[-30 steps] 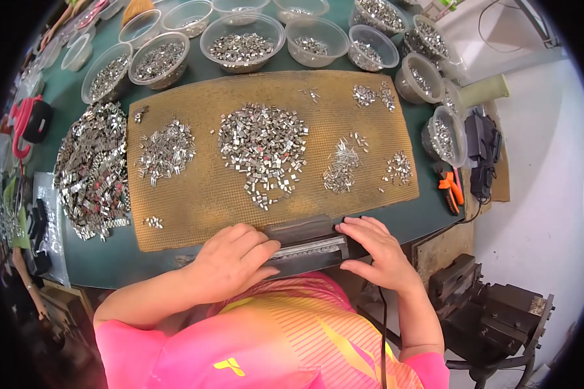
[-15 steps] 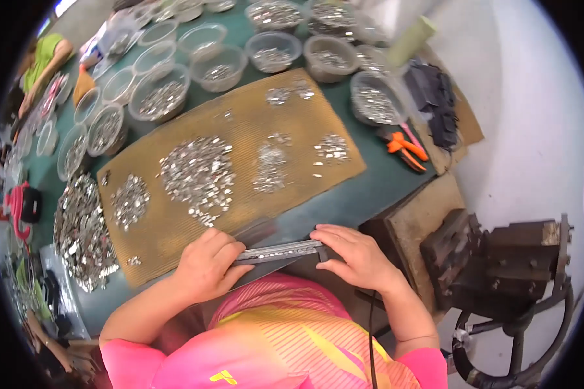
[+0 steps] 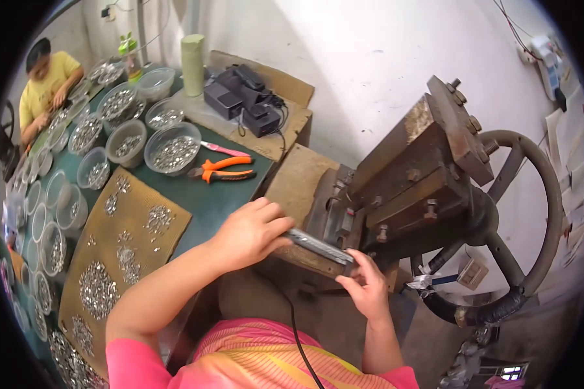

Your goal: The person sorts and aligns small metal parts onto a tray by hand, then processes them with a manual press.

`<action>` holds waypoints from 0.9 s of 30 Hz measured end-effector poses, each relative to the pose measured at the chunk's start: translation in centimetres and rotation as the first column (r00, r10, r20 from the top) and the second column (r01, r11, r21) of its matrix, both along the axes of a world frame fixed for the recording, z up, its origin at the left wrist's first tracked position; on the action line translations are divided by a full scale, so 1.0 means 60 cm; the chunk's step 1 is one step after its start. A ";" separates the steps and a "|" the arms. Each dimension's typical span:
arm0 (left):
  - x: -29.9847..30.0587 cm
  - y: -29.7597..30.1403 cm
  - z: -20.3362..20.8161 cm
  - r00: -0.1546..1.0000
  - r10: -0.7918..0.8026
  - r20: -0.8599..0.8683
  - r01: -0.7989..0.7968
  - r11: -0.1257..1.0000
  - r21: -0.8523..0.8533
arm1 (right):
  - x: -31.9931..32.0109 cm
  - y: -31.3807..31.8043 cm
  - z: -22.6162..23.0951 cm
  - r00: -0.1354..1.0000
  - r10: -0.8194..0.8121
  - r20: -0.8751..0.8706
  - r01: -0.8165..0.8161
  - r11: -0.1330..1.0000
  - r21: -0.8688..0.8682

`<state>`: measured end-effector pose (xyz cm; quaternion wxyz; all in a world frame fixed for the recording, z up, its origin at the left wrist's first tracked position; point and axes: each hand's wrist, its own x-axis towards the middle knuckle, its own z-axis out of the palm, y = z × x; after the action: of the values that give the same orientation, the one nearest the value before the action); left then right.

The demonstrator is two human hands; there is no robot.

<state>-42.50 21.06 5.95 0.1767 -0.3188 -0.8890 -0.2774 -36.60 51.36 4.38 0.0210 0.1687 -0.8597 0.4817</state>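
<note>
Between my two hands I hold a long, narrow dark metal bar (image 3: 319,246) with a row of small shiny pieces along it. My left hand (image 3: 256,233) grips its left end, fingers curled over it. My right hand (image 3: 365,282) pinches the other end between thumb and fingers. The bar tilts down to the right, just in front of a heavy rusty hand press (image 3: 405,188) with bolts. A large handwheel (image 3: 551,214) belongs to that press. Its slot, with a metal block (image 3: 339,220) in it, lies just beyond the bar.
Left of me, a tan ribbed mat (image 3: 150,243) carries heaps of small shiny metal pieces (image 3: 99,290). Several clear tubs (image 3: 173,149) of such pieces stand behind it. Orange-handled pliers (image 3: 224,170) lie near black chargers (image 3: 243,97). A person (image 3: 48,84) in yellow sits at the far left.
My view has turned right, toward the press. Both hands have carried the bar from the table edge to the front of the press, still holding it at both ends.
</note>
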 end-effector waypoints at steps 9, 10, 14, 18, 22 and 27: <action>-0.086 0.081 -0.036 0.989 -0.147 0.007 0.146 0.989 0.021 | 0.004 0.055 -0.018 0.981 -0.177 -0.075 0.186 0.971 0.150; -0.085 0.081 -0.028 0.992 -0.111 -0.060 0.114 0.992 0.045 | 0.004 0.048 -0.007 0.982 -0.174 -0.074 0.183 0.972 0.147; -0.072 0.090 -0.020 0.993 -0.008 -0.119 0.032 0.980 0.198 | -0.018 0.014 0.017 0.964 -0.001 -0.266 0.103 0.925 0.367; -0.003 0.097 -0.034 0.976 -0.205 0.069 0.178 0.941 0.289 | -0.036 -0.044 0.027 0.884 0.171 -0.436 0.040 0.901 0.432; 0.056 0.110 -0.038 0.911 -0.251 0.328 0.139 0.934 0.329 | -0.035 -0.063 0.017 0.912 0.131 -0.389 0.094 0.856 0.508; 0.058 0.104 -0.049 0.890 -0.238 0.388 0.073 0.916 0.394 | -0.010 -0.025 -0.022 0.966 0.120 -0.230 -0.028 0.929 0.368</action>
<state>-39.01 27.31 3.03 0.0105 -0.2826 -0.8087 -0.5158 -37.20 49.87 3.09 0.0789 0.2614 -0.9170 0.2906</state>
